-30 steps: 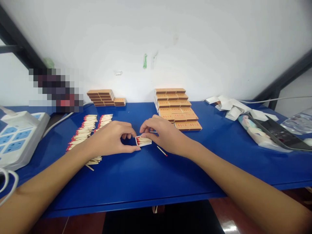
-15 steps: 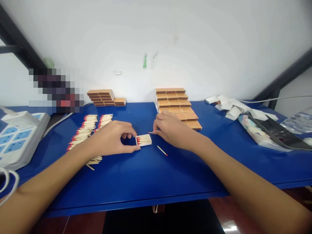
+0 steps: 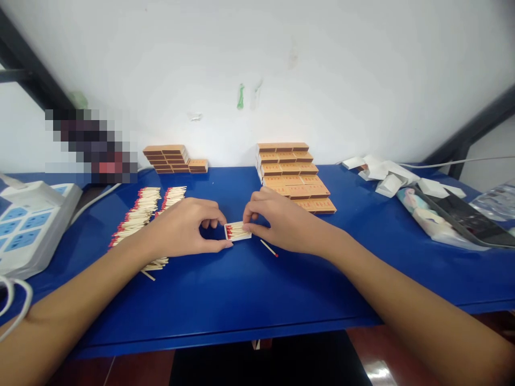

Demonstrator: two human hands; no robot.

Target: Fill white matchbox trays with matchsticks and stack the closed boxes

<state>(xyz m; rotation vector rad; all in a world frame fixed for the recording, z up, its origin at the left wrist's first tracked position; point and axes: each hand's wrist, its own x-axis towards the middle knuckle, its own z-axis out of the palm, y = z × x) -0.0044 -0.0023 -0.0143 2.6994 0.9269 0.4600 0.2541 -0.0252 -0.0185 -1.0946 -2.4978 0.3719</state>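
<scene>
My left hand [image 3: 191, 228] holds the left end of a small white matchbox tray [image 3: 238, 239] between thumb and fingers. Inside the tray lie several red-headed matches [image 3: 234, 231], heads to the left. My right hand [image 3: 277, 220] is pinched over the tray's right end, its fingertips down at the match sticks. The match between those fingertips is mostly hidden. A single loose match [image 3: 269, 248] lies on the blue table [image 3: 241, 300], just right of the tray, its head toward me. Left of my left hand, two rows of piled matches [image 3: 139, 217] lie partly behind my forearm.
Stacked matchboxes [image 3: 295, 171] rise in steps behind my right hand. A smaller matchbox stack [image 3: 167, 159] stands at the back left. White power strips [image 3: 28, 230] sit at the left, and white paper pieces [image 3: 388, 171] and a dark tray [image 3: 458, 214] at the right.
My right hand has moved left with a match, from beside the tray to over its right end. My left hand and the tray have stayed in place.
</scene>
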